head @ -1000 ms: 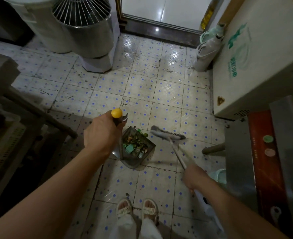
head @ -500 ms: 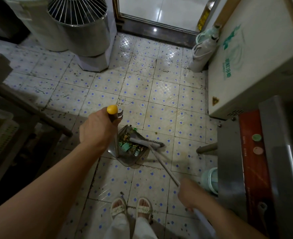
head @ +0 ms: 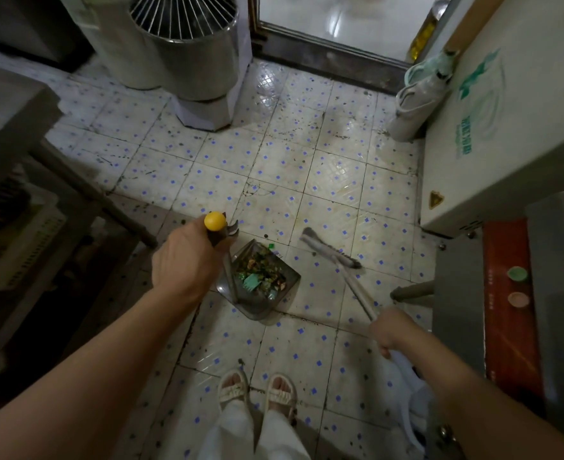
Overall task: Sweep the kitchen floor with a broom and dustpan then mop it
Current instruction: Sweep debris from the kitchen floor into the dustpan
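A grey dustpan (head: 257,302) stands on the tiled floor (head: 307,180) in the middle of the view, holding green and brown scraps (head: 261,273). My left hand (head: 187,257) grips its upright handle just below the yellow knob (head: 215,221). To the right of the pan lies the grey broom head (head: 330,250), set on the floor and apart from the pan. Its pale handle runs down to my right hand (head: 390,330), which is curled round it. A few small scraps lie on the tile by the pan's far edge.
A steel mixer bowl with a wire guard (head: 187,44) stands at the back left. A white cabinet (head: 506,127) and a steel machine (head: 506,293) line the right side, a bag (head: 419,101) leaning at the cabinet's corner. A dark table frame (head: 75,194) fills the left. My sandalled feet (head: 257,390) are below.
The broom head was over the dustpan half a second ago; it has swung back out to the right onto the floor. The dustpan and my left hand stayed in place.
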`<state>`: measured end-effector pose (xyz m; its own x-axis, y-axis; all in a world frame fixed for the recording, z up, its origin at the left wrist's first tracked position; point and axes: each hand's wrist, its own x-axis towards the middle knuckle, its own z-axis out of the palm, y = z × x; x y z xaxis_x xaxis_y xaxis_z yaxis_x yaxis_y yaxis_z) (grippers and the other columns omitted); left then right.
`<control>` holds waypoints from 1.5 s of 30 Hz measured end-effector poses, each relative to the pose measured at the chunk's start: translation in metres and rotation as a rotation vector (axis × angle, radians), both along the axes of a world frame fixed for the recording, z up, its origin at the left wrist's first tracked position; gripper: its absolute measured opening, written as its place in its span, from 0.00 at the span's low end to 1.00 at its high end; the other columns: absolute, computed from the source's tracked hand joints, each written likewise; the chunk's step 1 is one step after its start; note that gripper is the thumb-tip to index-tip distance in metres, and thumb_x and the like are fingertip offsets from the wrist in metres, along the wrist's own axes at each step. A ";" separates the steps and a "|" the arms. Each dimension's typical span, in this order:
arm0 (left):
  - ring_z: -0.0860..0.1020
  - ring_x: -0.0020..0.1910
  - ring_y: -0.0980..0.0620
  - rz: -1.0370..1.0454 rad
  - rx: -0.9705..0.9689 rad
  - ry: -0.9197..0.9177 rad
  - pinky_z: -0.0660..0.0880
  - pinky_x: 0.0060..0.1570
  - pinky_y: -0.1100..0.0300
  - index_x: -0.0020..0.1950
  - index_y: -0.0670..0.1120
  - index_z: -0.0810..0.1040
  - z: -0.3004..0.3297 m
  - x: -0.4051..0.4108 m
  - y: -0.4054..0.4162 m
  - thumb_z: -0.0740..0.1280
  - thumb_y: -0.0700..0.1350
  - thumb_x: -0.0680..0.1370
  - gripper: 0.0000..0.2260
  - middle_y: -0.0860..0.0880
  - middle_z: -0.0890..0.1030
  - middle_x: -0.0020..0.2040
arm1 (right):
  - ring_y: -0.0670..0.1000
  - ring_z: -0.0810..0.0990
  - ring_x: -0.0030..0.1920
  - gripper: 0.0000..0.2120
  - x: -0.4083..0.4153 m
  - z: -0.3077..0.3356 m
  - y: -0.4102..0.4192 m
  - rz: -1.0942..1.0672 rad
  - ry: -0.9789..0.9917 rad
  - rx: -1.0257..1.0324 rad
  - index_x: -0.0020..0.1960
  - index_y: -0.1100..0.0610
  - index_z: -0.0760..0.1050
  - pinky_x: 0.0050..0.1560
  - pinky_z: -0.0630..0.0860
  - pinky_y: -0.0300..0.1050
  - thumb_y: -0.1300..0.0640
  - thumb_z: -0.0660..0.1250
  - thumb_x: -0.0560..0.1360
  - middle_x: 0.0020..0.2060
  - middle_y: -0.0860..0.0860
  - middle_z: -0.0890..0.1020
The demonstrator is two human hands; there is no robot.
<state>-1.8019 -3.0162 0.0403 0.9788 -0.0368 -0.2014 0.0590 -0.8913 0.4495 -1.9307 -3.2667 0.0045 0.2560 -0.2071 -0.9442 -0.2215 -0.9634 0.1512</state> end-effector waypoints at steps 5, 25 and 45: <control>0.77 0.44 0.42 -0.006 0.005 0.022 0.66 0.36 0.57 0.42 0.55 0.72 0.000 0.003 -0.002 0.68 0.56 0.73 0.08 0.47 0.79 0.43 | 0.56 0.73 0.65 0.19 0.017 -0.015 -0.011 -0.002 -0.044 0.002 0.67 0.63 0.71 0.57 0.72 0.44 0.58 0.61 0.78 0.65 0.59 0.74; 0.78 0.44 0.42 -0.015 -0.010 0.015 0.70 0.38 0.56 0.50 0.51 0.74 0.002 -0.005 0.003 0.66 0.56 0.75 0.10 0.46 0.79 0.44 | 0.47 0.71 0.28 0.08 -0.007 0.026 0.039 -0.322 -0.084 0.178 0.52 0.66 0.75 0.33 0.76 0.38 0.62 0.61 0.78 0.37 0.55 0.79; 0.77 0.40 0.45 0.142 0.037 0.025 0.70 0.35 0.57 0.43 0.53 0.76 0.004 -0.007 0.007 0.67 0.56 0.74 0.08 0.50 0.78 0.38 | 0.52 0.71 0.29 0.14 0.092 -0.043 0.021 -0.526 -0.167 0.141 0.48 0.69 0.74 0.29 0.68 0.41 0.61 0.54 0.82 0.30 0.57 0.73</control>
<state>-1.8088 -3.0092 0.0439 0.9683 0.1094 -0.2246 0.1963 -0.8893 0.4131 -1.8389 -3.2457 -0.0387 0.3008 -0.2220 -0.9275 -0.6869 -0.7251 -0.0492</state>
